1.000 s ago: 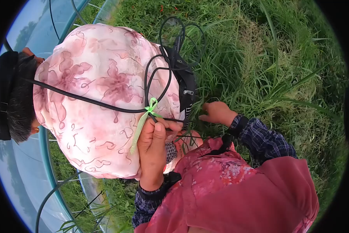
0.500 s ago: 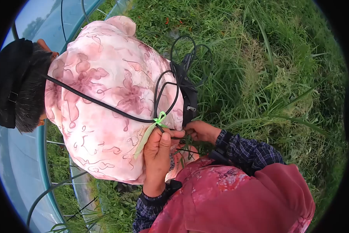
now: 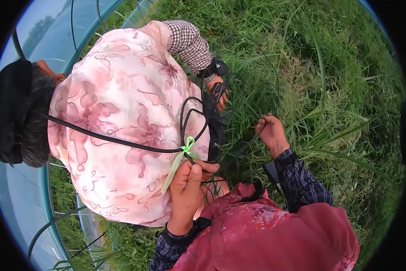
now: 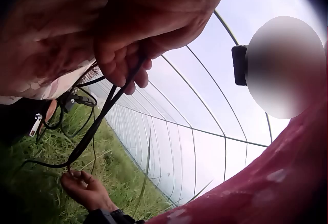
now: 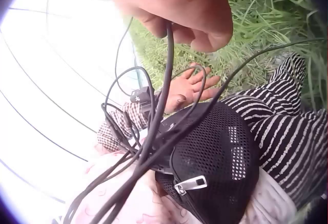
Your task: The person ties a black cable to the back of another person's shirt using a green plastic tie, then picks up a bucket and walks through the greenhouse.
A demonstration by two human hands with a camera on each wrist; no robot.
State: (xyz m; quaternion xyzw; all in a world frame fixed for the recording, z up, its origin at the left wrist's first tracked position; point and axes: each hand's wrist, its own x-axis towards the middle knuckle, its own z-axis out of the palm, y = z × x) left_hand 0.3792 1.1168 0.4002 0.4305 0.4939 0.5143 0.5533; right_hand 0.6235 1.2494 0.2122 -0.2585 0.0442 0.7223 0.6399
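Note:
In the head view my left hand (image 3: 187, 192) pinches a black cable (image 3: 117, 142) close to a green ribbon (image 3: 189, 145) tied in a bow around it. The left wrist view shows the fingers (image 4: 120, 70) curled round the cable strands. Off to the right, over the grass, my right hand (image 3: 273, 135) is raised; in the right wrist view its curled fingers grip another length of black cable (image 5: 168, 65). Looped cables hang beside a black mesh bag (image 5: 215, 157) with a silver zipper pull (image 5: 192, 184) at another person's waist.
Another person in a pink floral top (image 3: 108, 99) and black cap (image 3: 11, 113) has their back to me. Their hand (image 3: 218, 92) reaches out low by the bag. Tall grass (image 3: 302, 81) grows on the right; a plastic-covered hoop frame (image 3: 33, 203) stands on the left.
My right hand first came in close to the left hand, then moved out to the right with cable. The other person's arm has come into view. My left hand keeps its hold.

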